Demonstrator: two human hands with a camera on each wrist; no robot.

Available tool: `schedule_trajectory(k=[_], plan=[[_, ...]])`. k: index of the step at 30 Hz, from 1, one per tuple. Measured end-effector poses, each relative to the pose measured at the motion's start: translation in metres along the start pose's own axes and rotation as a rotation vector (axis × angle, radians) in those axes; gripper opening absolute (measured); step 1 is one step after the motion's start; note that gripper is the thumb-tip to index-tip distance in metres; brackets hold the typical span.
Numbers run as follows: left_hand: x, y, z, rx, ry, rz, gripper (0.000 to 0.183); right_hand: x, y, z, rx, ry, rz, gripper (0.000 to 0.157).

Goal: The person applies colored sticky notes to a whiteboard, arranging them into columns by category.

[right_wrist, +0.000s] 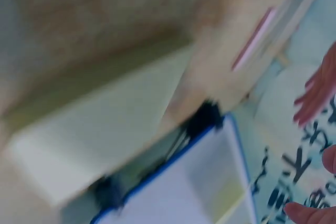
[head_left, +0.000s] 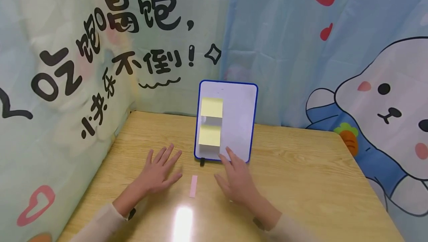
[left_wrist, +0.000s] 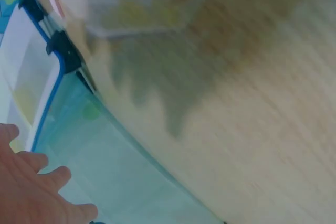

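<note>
A small whiteboard (head_left: 238, 123) with a blue rim stands upright at the back of the table. Two yellow sticky notes (head_left: 212, 107) are on its left side, one above the other, their lower edges lifting off. Left of the board, my left hand (head_left: 157, 175) is spread over the wood, holding nothing. My right hand (head_left: 237, 180) has its fingers extended toward the board's lower edge; whether the fingertips touch it I cannot tell. Between the hands lies a narrow pink strip (head_left: 193, 186). In the right wrist view, a blurred pale sheet (right_wrist: 105, 129) with a yellowish edge is close to the camera.
Black clips (right_wrist: 205, 116) sit at the board's lower edge. Printed curtains (head_left: 160, 97) hang behind the wooden table (head_left: 301, 175) and along its left side. A bright glare lies on the tabletop near the front.
</note>
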State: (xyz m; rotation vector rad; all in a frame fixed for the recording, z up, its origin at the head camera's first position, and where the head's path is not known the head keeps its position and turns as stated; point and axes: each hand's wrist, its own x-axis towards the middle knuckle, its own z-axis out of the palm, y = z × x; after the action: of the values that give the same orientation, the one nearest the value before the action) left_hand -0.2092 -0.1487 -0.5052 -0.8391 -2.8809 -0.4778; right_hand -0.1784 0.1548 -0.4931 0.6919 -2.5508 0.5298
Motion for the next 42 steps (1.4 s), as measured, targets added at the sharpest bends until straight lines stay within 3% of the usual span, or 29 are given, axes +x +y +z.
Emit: schedule_trajectory(k=[7,14,20,25,28,32,36,42], plan=[[-0.010,0.008,0.008,0.002,0.032,0.092,0.069,0.004,-0.031,0.034,-0.068,-0.102,-0.119,0.055],[-0.025,0.001,0.013,0.025,0.045,0.063,0.068,0.013,-0.062,0.053,-0.103,-0.316,-0.175,0.044],[-0.030,0.006,0.013,-0.008,0.020,0.093,0.068,0.011,-0.063,0.068,-0.203,-0.405,-0.240,0.033],[-0.031,0.010,0.011,-0.007,0.009,0.092,0.067,0.012,-0.059,0.071,-0.238,-0.469,-0.244,0.037],[-0.031,0.011,0.010,-0.008,-0.013,0.099,0.067,0.014,-0.059,0.068,-0.182,-0.481,-0.199,0.037],[-0.029,0.013,0.010,-0.019,-0.040,0.122,0.066,0.016,-0.058,0.064,-0.163,-0.451,-0.220,0.018],[-0.028,0.015,0.009,-0.032,-0.051,0.136,0.065,0.017,-0.058,0.059,-0.199,-0.438,-0.275,0.021],[-0.027,0.017,0.012,-0.026,-0.070,0.149,0.065,0.016,-0.059,0.056,-0.214,-0.457,-0.278,0.018]])
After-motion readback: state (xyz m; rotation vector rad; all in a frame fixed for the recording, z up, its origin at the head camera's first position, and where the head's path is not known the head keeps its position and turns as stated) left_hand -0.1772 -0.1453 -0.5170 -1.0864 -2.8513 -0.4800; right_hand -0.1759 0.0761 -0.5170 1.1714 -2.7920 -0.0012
